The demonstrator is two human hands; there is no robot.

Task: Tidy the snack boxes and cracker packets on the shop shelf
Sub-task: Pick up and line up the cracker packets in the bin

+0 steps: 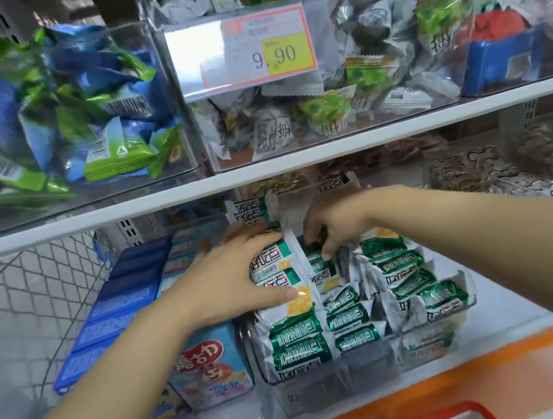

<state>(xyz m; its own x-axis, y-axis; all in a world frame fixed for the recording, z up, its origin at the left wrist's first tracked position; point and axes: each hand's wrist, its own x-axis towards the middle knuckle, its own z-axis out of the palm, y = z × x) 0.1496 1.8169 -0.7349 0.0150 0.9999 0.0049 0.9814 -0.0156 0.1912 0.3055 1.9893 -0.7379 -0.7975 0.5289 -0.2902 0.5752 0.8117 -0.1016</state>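
Lower shelf (506, 307): left hand (232, 283) clasps a row of cracker packets (278, 279) in a wide grip; right hand (335, 226) pinches a neighbouring green packet (319, 264) narrowly.

Up top, a price tag (239, 50) reading 9.90 hangs on a clear bin (455, 99) of grey-green sweets (341, 98), with blue-green sweets (50, 114) just beside it. Wire mesh (19, 290) stands at the left, and a red-rimmed basket (463, 410) sits below.
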